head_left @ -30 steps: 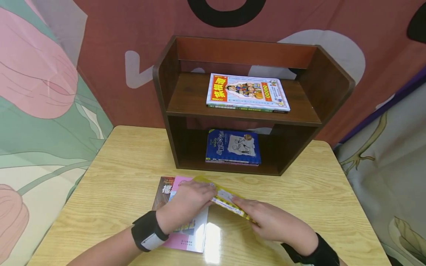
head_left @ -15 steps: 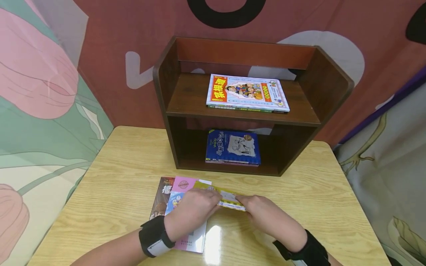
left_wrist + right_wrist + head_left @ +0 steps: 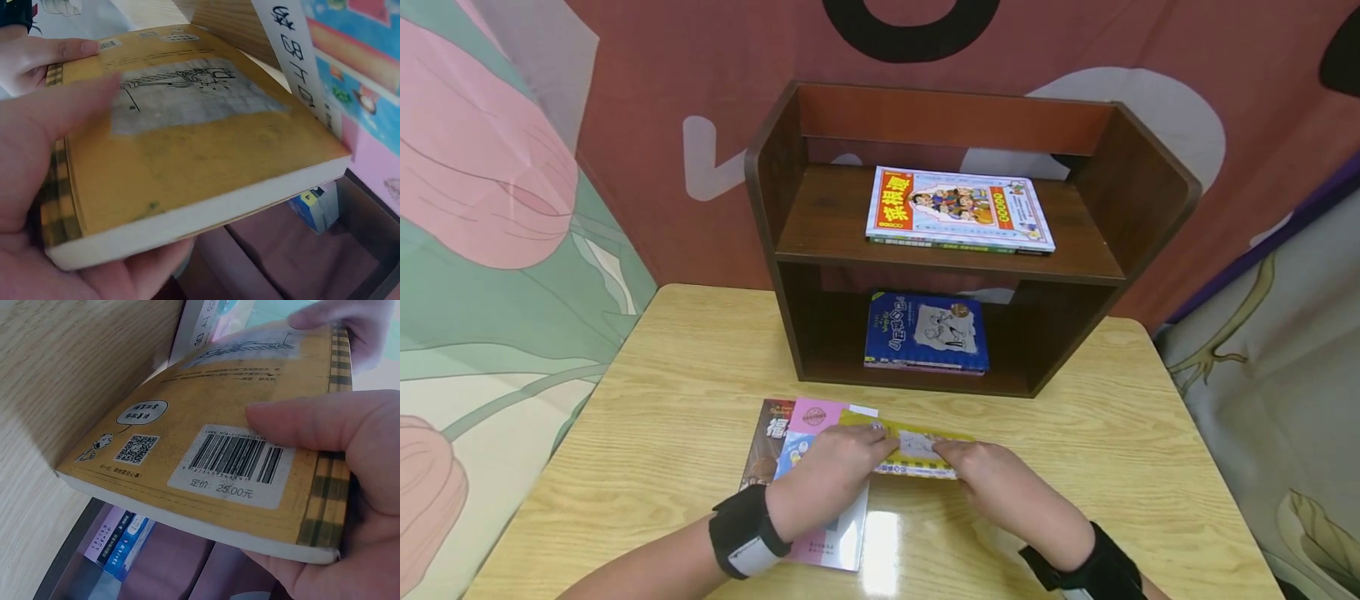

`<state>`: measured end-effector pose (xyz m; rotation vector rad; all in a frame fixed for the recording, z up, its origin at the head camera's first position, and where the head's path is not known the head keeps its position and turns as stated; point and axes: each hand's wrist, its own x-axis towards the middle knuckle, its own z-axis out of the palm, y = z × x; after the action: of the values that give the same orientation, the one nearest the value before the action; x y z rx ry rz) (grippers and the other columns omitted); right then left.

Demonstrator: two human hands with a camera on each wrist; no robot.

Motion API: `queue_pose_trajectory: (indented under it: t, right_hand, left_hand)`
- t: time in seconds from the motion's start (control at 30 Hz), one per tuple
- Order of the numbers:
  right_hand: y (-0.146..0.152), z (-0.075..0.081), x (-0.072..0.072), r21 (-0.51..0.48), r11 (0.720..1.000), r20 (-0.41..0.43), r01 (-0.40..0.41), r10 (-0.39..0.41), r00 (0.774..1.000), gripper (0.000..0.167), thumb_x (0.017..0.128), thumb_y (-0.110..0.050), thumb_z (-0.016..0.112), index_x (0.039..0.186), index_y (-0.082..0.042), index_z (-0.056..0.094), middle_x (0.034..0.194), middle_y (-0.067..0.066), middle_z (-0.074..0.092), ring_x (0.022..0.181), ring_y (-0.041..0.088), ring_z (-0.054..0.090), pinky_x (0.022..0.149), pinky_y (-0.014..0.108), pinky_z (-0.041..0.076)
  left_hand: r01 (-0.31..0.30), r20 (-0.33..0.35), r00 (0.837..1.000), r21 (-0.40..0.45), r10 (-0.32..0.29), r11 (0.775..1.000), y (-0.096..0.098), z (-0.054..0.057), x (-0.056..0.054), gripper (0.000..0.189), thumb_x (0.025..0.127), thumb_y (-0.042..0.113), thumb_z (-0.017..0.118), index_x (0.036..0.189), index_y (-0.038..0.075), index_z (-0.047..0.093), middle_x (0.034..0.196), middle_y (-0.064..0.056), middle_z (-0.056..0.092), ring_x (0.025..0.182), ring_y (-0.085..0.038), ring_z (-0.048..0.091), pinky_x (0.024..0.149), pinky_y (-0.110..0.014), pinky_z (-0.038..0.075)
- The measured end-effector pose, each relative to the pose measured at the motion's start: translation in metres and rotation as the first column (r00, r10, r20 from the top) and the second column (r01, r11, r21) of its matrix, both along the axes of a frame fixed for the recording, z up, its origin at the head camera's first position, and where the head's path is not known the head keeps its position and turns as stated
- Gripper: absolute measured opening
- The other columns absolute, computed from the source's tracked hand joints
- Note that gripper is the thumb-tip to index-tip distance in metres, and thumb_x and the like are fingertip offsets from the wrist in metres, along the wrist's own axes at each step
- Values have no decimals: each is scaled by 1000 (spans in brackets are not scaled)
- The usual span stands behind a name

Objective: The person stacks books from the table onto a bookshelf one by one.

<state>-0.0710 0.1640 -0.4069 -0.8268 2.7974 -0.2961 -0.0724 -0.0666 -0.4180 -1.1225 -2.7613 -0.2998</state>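
Both hands hold a yellow paperback book (image 3: 919, 450) just above the table, its checkered spine towards me. My left hand (image 3: 835, 462) grips one end, thumb on the cover and fingers underneath. At the other end my right hand (image 3: 996, 479) pinches the book the same way; in the right wrist view its thumb lies beside the barcode label (image 3: 228, 465). A grey line-drawing panel (image 3: 187, 94) marks the cover in the left wrist view. Partly hidden below my left hand lie a pink-and-blue book (image 3: 814, 415) and a dark brown book (image 3: 765, 457).
A dark wooden two-tier bookshelf (image 3: 955, 265) stands at the back of the table (image 3: 662, 400). A white-and-red comic book (image 3: 958, 208) tops the books on its upper shelf. Below, a blue book (image 3: 925, 332) lies on others. A patterned cloth (image 3: 700, 50) hangs behind.
The yellow book has turned from a slant to nearly straight across. My right hand has moved up and left with its end, and my left hand has shifted slightly right.
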Motion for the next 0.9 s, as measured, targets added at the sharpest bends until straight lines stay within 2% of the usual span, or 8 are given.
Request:
queue_pose_trajectory:
  t: [0.17, 0.37, 0.5, 0.63, 0.9]
  right_hand:
    - [2, -1, 0, -2, 1000, -27, -8, 8, 1000, 43, 82, 4, 65, 124, -7, 62, 123, 7, 65, 109, 24, 63, 88, 41, 53]
    - [4, 1, 1, -28, 999, -129, -29, 25, 991, 43, 80, 7, 63, 121, -5, 64, 122, 7, 65, 108, 24, 64, 86, 39, 54]
    - [4, 3, 0, -26, 999, -166, -29, 24, 986, 46, 77, 8, 65, 121, -5, 64, 123, 7, 65, 108, 24, 64, 85, 39, 55]
    - [4, 6, -4, -27, 999, -223, -28, 21, 975, 45, 77, 7, 67, 120, -5, 65, 122, 7, 65, 108, 25, 65, 85, 41, 55]
    - [8, 11, -11, -43, 998, -383, -34, 15, 924, 48, 74, 5, 72, 120, -6, 65, 121, 9, 66, 108, 24, 65, 85, 39, 55]
  left_hand:
    - [-10, 59, 998, -2, 10, 1000, -2, 0, 0, 33, 88, 10, 64, 121, 15, 65, 118, -4, 68, 104, -16, 66, 88, -31, 54]
    - [-35, 59, 998, 8, 34, 999, -1, 2, -2, 32, 89, 10, 63, 121, 16, 65, 117, -4, 68, 104, -16, 66, 86, -31, 54]
    - [-45, 69, 997, 27, 43, 999, -1, 3, -3, 33, 90, 10, 61, 122, 16, 64, 120, -4, 66, 107, -17, 65, 88, -33, 54]
    - [-53, 47, 998, 56, 51, 997, -1, 6, -6, 32, 92, 10, 60, 123, 16, 64, 122, -5, 65, 109, -17, 64, 89, -34, 53]
    - [-55, -76, 995, 82, 61, 995, 2, 14, -16, 35, 90, 7, 61, 124, 16, 64, 125, -6, 63, 111, -21, 63, 89, -37, 53]
